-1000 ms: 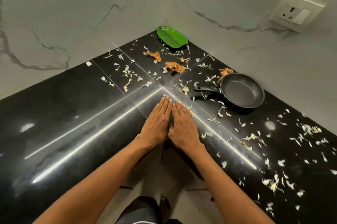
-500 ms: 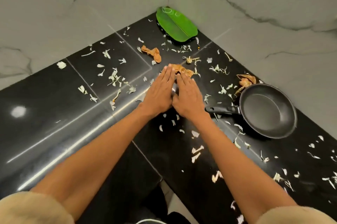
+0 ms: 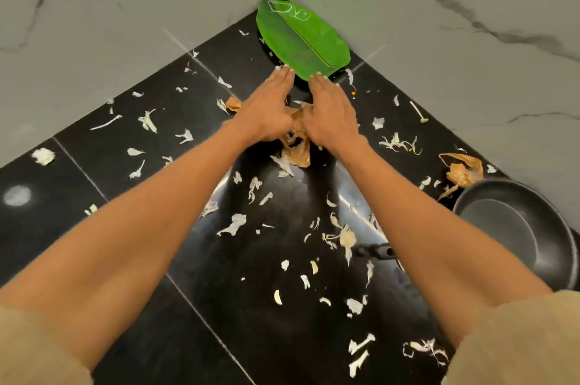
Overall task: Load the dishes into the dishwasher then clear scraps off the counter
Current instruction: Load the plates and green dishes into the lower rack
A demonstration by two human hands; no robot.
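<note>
Moved: both hands have slid up the counter toward the corner since a second ago, and now they're at the near tip of the green leaf; the pan sits lower at 4 o'clock.
Sleeves: tan cuffs (image 3: 34, 350) at the bottom corners, bare forearms reaching away.
Counter: black polished counter (image 3: 62, 227), littered with pale scraps (image 3: 233, 224) from 6 o'clock out to the corner.
Pan: black pan (image 3: 514, 227) at 4 o'clock, well apart from the hands, its handle hidden behind the right forearm.
Left hand: left hand (image 3: 266, 111) flat, palm down, fingers straight and together, holding nothing.
Right hand: right hand (image 3: 329, 114) flat too, fingers extended, just beside the left.
Brown peel: brown peel (image 3: 296, 146) lies between and partly under the two hands, at 6 o'clock from the knuckles.
Second peel: another brown skin (image 3: 461, 169) by the pan's far rim.
Leaf: green leaf (image 3: 301, 39) at 12 o'clock from the fingertips, in the corner; whether they touch it, can't tell.
Wall: grey marbled wall (image 3: 125, 8) behind.
</note>
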